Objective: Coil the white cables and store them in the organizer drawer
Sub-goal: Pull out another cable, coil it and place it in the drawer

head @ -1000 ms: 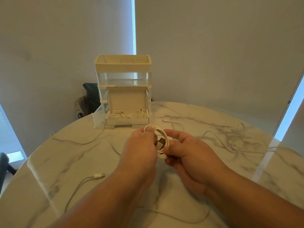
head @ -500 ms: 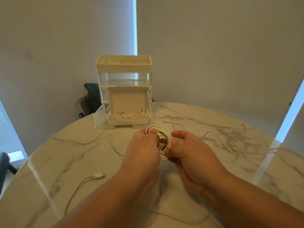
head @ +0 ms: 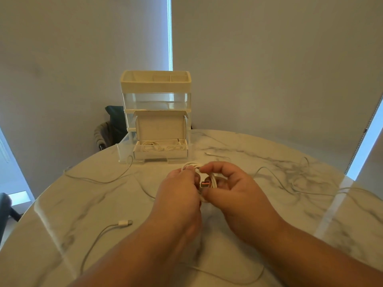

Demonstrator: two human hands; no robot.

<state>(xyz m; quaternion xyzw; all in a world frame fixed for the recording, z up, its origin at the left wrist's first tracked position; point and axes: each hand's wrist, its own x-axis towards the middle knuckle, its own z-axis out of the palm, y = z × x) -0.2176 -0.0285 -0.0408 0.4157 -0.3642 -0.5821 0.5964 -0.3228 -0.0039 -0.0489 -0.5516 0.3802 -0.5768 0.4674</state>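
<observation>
From here I see the left hand point(head: 178, 189) and right hand point(head: 234, 191) over the tabletop point(head: 269, 154), fingers point(head: 217, 167) curled round the coiled white cable point(head: 212, 181) between them, near the open organizer drawer point(head: 124, 151) that holds other coiled cables point(head: 153, 147).

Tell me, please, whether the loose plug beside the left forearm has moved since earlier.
No. The loose plug lies at the same spot relative to the organizer.

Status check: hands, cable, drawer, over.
Left hand and right hand both grip coiled white cable. Clear plastic organizer drawer open, ahead. Loose white cables strewn over marble table.
</observation>
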